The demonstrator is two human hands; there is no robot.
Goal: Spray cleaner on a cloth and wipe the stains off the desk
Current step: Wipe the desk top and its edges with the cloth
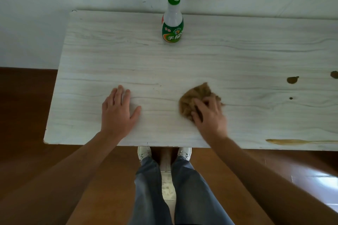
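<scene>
- Grip: right hand (209, 115) bunches the brown cloth (193, 100) under curled fingers, pressed on the desk (109, 56).
- Stains: dark blob (292, 80), small spot (291, 98) and long streak (292, 141) by the front edge all lie rightward of the cloth; the right hand is nearer.
- Left hand (117, 113): flat on the desk, fingers straight, holding nothing.
- Spray bottle (172, 29): upright at the back.

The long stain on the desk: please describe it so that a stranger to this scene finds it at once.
Start at the pale desk; follow its near edge rightward past the right hand gripping the brown cloth. The long stain is a streak along that edge; the other stains are round blots.
</scene>
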